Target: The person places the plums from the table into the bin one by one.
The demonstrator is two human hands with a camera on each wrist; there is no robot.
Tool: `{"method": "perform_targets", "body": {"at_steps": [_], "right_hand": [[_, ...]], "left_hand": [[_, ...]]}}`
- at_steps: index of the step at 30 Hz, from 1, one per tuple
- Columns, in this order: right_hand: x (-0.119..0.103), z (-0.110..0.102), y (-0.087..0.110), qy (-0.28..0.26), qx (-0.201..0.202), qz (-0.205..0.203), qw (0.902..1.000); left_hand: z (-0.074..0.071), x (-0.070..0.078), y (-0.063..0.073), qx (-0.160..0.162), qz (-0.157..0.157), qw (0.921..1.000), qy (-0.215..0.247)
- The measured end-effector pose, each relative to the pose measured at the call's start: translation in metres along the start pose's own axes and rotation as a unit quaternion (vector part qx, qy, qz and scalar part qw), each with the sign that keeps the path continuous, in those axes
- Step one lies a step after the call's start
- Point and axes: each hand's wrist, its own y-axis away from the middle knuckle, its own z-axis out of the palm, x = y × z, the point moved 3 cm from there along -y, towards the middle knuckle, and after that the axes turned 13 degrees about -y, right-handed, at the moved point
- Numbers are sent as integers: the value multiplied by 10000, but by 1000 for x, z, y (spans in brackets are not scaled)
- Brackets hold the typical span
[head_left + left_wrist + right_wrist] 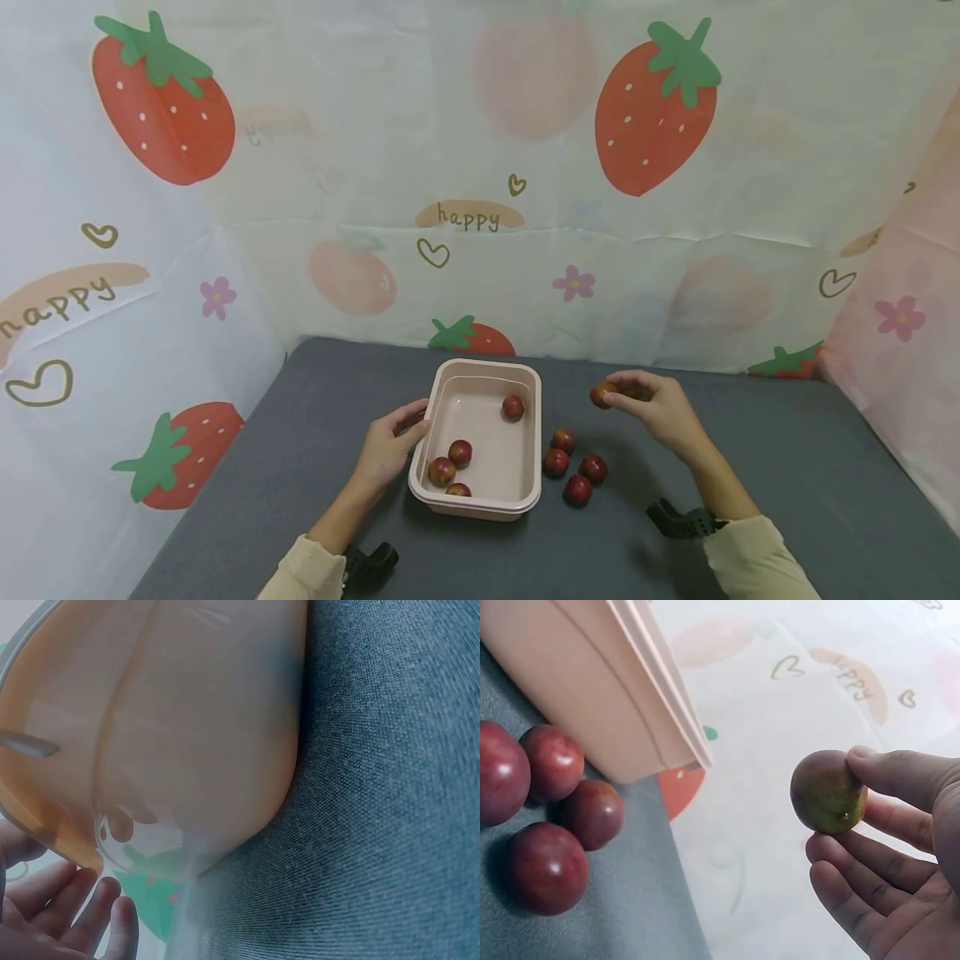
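The two hands are well apart in the head view. Right of centre, the right hand (663,408) pinches a plum (601,394) between thumb and fingertips above the grey cloth (337,375), the lower fingers loosely bent in the right wrist view. Left of centre, the left hand (390,442) has its thumb and relaxed fingers against the left rim of the pale pink container (491,458) at lower centre. Inside it, three plums (442,472) sit at lower left, the lowest partly hidden by the near rim, and one plum (513,407) lies at upper right. Four loose plums (578,490) cluster just beside the container's right wall, below the raised hand. A strawberry-print sheet (375,125) fills the upper frame.
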Motion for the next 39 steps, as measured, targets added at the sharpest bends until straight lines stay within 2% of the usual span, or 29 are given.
{"method": "perform_targets", "body": {"at_steps": [8, 20, 39], "right_hand": [[-10, 4, -5, -52, -20, -51, 10000], [-12, 10, -13, -29, -4, -154, 9999], [-22, 23, -20, -209, -262, -321, 9989]], "left_hand": [[0, 0, 0, 1, -17, 10000, -3], [-1, 1, 0, 8, -28, 10000, -22], [-1, 2, 1, -37, -38, 10000, 31]]}}
